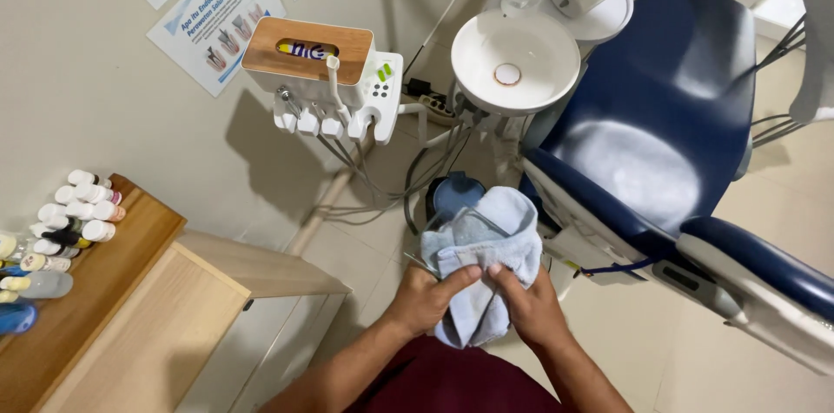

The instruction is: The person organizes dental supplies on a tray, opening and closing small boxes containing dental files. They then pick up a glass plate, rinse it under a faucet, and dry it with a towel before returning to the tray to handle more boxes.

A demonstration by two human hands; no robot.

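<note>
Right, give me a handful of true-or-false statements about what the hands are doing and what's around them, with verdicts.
1. Both the left hand and the right hand grip a light blue cloth. True.
2. A thin metal tool lies across the cloth. True.
3. The dental chair is red. False: it is dark blue.
4. The white basin is full of water. False: it looks dry, its drain showing.
5. Small bottles stand on the wooden cabinet at left. True.
</note>
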